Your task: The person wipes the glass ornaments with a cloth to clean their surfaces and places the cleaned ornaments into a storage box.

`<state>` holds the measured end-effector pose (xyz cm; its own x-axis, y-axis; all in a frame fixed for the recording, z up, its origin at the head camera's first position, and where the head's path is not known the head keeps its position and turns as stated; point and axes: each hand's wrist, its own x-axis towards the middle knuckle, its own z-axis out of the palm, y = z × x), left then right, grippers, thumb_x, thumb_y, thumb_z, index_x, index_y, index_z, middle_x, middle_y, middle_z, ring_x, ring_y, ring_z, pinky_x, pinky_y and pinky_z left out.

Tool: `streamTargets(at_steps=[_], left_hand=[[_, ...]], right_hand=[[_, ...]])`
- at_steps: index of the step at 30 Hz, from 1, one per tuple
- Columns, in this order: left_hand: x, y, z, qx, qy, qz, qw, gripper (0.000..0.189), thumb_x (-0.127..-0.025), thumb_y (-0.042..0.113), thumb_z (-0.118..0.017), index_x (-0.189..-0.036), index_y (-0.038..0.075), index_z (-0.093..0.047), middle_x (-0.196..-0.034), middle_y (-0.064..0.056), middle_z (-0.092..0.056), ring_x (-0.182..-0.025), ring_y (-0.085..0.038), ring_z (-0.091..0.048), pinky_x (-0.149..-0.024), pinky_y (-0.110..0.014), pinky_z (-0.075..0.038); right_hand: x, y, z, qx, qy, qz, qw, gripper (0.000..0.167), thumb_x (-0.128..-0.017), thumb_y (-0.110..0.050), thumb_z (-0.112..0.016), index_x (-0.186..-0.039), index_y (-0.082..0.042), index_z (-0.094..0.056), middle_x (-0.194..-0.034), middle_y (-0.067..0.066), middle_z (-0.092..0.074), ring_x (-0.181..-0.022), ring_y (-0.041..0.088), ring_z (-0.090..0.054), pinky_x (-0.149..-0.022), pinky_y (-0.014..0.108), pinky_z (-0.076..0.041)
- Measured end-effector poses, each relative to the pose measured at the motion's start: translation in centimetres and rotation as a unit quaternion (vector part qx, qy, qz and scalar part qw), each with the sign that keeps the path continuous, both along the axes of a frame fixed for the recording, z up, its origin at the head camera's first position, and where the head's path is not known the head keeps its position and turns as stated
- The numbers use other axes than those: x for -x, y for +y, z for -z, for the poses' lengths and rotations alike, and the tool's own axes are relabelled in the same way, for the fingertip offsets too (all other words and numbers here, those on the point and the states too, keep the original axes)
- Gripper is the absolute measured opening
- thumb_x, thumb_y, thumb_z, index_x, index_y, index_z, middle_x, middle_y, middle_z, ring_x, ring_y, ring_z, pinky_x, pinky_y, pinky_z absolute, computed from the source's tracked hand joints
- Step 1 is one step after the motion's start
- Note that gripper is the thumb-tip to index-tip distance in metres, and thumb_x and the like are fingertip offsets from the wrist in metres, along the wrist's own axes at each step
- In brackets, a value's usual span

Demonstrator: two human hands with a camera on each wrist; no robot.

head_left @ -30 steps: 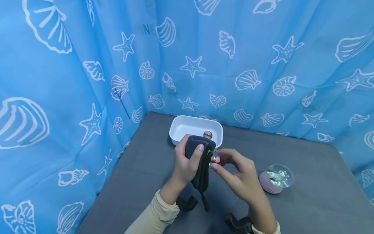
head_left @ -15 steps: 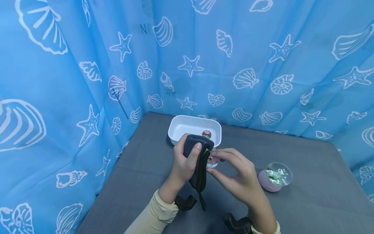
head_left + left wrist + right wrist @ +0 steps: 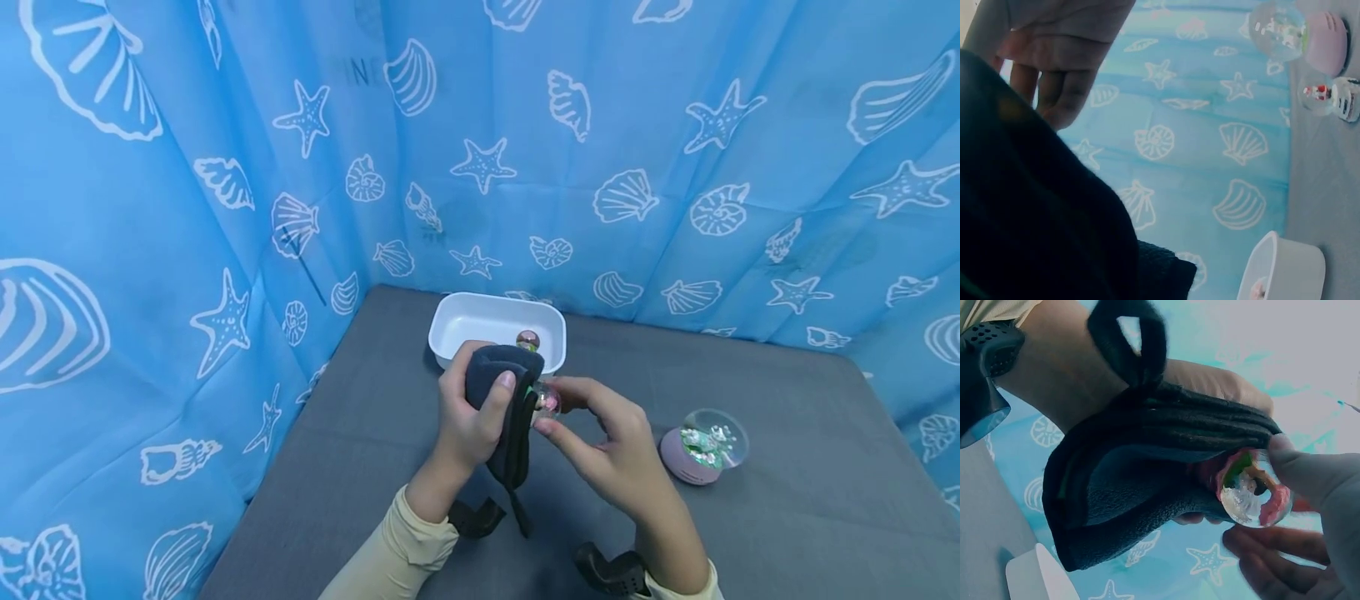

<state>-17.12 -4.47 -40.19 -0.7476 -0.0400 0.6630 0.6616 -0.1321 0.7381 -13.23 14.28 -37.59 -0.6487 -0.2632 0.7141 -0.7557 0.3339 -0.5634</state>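
My left hand [image 3: 471, 425] grips a folded dark blue cloth [image 3: 504, 367] with a black edge and a hanging loop, its thumb on the near side. With thumb and fingertips, my right hand [image 3: 611, 442] holds a small snow globe [image 3: 548, 402] against the cloth's open folds. In the right wrist view, the clear dome of this snow globe [image 3: 1259, 499] shows pink and green pieces inside; its base is largely hidden. The cloth [image 3: 1035, 187] blocks much of the left wrist view, where the right hand [image 3: 1060, 62] appears at the top.
Behind the hands stands a white bin [image 3: 444, 342] with another snow globe [image 3: 528, 340] inside. A pink-based snow globe [image 3: 697, 450] sits on the grey table [image 3: 795, 517] to the right. The left wrist view shows a smaller snow globe [image 3: 1335, 99] beside it. A blue shell-patterned curtain [image 3: 480, 225] encloses the back.
The small snow globe has been turned in my right fingers against the cloth, its pale base showing half a second ago and its dome now. My left hand keeps its grip on the cloth.
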Motion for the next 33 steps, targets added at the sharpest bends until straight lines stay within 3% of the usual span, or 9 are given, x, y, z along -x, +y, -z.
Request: streamTargets(at_steps=[4, 7, 12, 15, 18, 21, 24, 29, 33], left_hand=[[0.04, -0.17, -0.12, 0.003, -0.004, -0.003, 1.0000, 0.035, -0.100, 0.031, -0.061, -0.116, 0.001, -0.064, -0.100, -0.019, -0.068, -0.085, -0.020, -0.068, -0.071, -0.034, -0.061], [0.07, -0.14, -0.21, 0.005, -0.013, 0.000, 0.9999, 0.036, -0.100, 0.032, -0.061, -0.116, 0.001, -0.064, -0.101, -0.019, -0.068, -0.086, -0.020, -0.068, -0.073, -0.033, -0.062], [0.05, -0.11, -0.21, 0.001, -0.008, -0.002, 1.0000, 0.035, -0.100, 0.030, -0.060, -0.115, 0.000, -0.064, -0.100, -0.020, -0.068, -0.086, -0.020, -0.069, -0.073, -0.034, -0.062], [-0.03, -0.10, -0.19, -0.003, -0.001, -0.008, 1.0000, 0.033, -0.100, 0.029, -0.059, -0.114, -0.001, -0.064, -0.099, -0.020, -0.068, -0.085, -0.019, -0.069, -0.072, -0.034, -0.062], [-0.16, -0.01, -0.15, -0.006, 0.005, -0.013, 0.9999, 0.033, -0.100, 0.029, -0.059, -0.113, -0.001, -0.065, -0.097, -0.019, -0.068, -0.083, -0.018, -0.068, -0.070, -0.034, -0.062], [-0.25, 0.13, -0.11, -0.003, 0.016, -0.016, 0.9997, 0.032, -0.099, 0.029, -0.061, -0.111, 0.000, -0.066, -0.094, -0.019, -0.068, -0.080, -0.018, -0.068, -0.066, -0.034, -0.061], [-0.25, 0.25, -0.08, 0.002, 0.026, -0.020, 0.9995, 0.031, -0.098, 0.029, -0.062, -0.110, 0.000, -0.066, -0.093, -0.018, -0.069, -0.079, -0.018, -0.067, -0.065, -0.034, -0.060], [-0.14, 0.26, 0.10, 0.000, 0.039, -0.027, 0.9989, 0.033, -0.098, 0.030, -0.062, -0.110, 0.000, -0.065, -0.093, -0.018, -0.068, -0.079, -0.018, -0.067, -0.065, -0.034, -0.060], [0.00, 0.21, 0.14, -0.003, 0.045, -0.026, 0.9986, 0.036, -0.098, 0.032, -0.061, -0.111, -0.001, -0.064, -0.095, -0.019, -0.067, -0.081, -0.019, -0.067, -0.066, -0.035, -0.061]], right_hand=[[0.09, -0.29, -0.01, 0.012, 0.051, -0.024, 0.9983, 0.034, -0.097, -0.028, -0.078, -0.120, -0.003, -0.075, -0.121, 0.016, -0.074, -0.112, 0.016, -0.071, -0.101, 0.019, -0.054], [0.15, -0.42, -0.03, 0.018, 0.077, -0.035, 0.9963, 0.031, -0.099, -0.028, -0.075, -0.116, -0.002, -0.076, -0.124, 0.018, -0.073, -0.120, 0.020, -0.070, -0.106, 0.021, -0.052], [0.22, -0.52, 0.05, 0.029, 0.091, -0.043, 0.9945, 0.032, -0.098, -0.026, -0.077, -0.114, 0.001, -0.076, -0.121, 0.021, -0.072, -0.118, 0.020, -0.070, -0.106, 0.021, -0.052], [0.16, -0.48, -0.01, 0.029, 0.073, -0.032, 0.9964, 0.035, -0.095, -0.025, -0.080, -0.118, 0.001, -0.075, -0.117, 0.019, -0.074, -0.107, 0.016, -0.071, -0.099, 0.019, -0.055], [0.05, -0.33, -0.07, 0.023, 0.033, -0.008, 0.9991, 0.034, -0.090, -0.012, -0.085, -0.120, -0.001, -0.075, -0.109, 0.014, -0.077, -0.092, 0.013, -0.071, -0.087, 0.017, -0.057], [-0.08, -0.22, -0.07, 0.013, -0.013, 0.021, 0.9996, 0.033, -0.085, 0.003, -0.082, -0.117, -0.003, -0.075, -0.098, 0.009, -0.079, -0.079, 0.009, -0.071, -0.077, 0.017, -0.058], [-0.16, -0.18, -0.01, 0.002, -0.045, 0.038, 0.9983, 0.028, -0.088, 0.007, -0.077, -0.114, -0.004, -0.074, -0.089, 0.006, -0.078, -0.071, 0.007, -0.071, -0.071, 0.018, -0.059], [-0.14, -0.11, 0.12, -0.001, -0.056, 0.030, 0.9980, 0.031, -0.087, 0.007, -0.077, -0.116, -0.004, -0.074, -0.095, 0.007, -0.079, -0.077, 0.008, -0.073, -0.075, 0.018, -0.059], [-0.04, 0.05, 0.12, 0.013, -0.023, 0.006, 0.9996, 0.039, -0.082, 0.004, -0.084, -0.119, -0.004, -0.074, -0.103, 0.009, -0.078, -0.085, 0.011, -0.071, -0.081, 0.018, -0.058]])
